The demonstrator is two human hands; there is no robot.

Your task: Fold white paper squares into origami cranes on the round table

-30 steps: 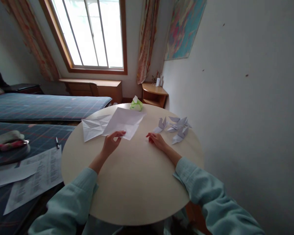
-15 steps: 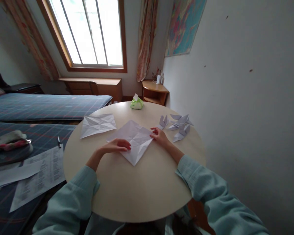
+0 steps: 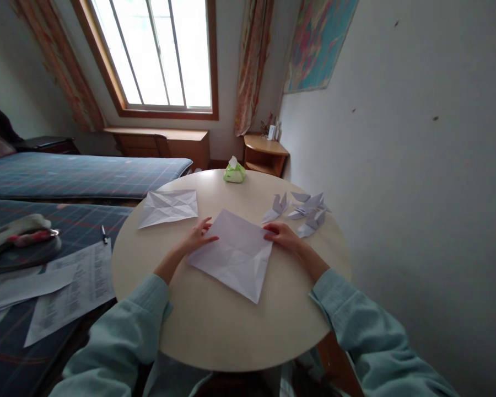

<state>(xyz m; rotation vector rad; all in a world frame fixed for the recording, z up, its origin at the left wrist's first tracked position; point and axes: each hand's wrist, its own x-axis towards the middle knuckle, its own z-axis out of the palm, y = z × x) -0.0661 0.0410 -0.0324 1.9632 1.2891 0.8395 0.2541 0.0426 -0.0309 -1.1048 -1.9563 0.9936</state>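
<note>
1. Now that the creased sheet (image 3: 233,255) lies flat on the round worktop (image 3: 231,331), it sits as a diamond between the two hands. A second ago it was lifted over the other creased sheet (image 3: 169,207), which stays at the far left of the worktop.
2. Since half a second ago the sheet has slid nearer to the person, with its lowest corner pointing at them. Laid out and steadied at both side corners like this, the paper looks squared up for folding.
3. At the sheet's left corner the left hand (image 3: 196,237) has its grip spread, with the fingers laid flat on the paper.
4. The right hand (image 3: 285,236) has its fingertips on the right corner. I cannot tell whether its grip presses down or pinches the edge.
5. Folded paper birds (image 3: 303,208) lie just beyond the right hand, and a green tissue pack (image 3: 234,172) stands at the far rim.
6. As for writing, the printed pages (image 3: 70,286) on the bed carry lines of text too small to read. I can make out no brand on the tissue pack and no labels on the wall map (image 3: 318,44).
</note>
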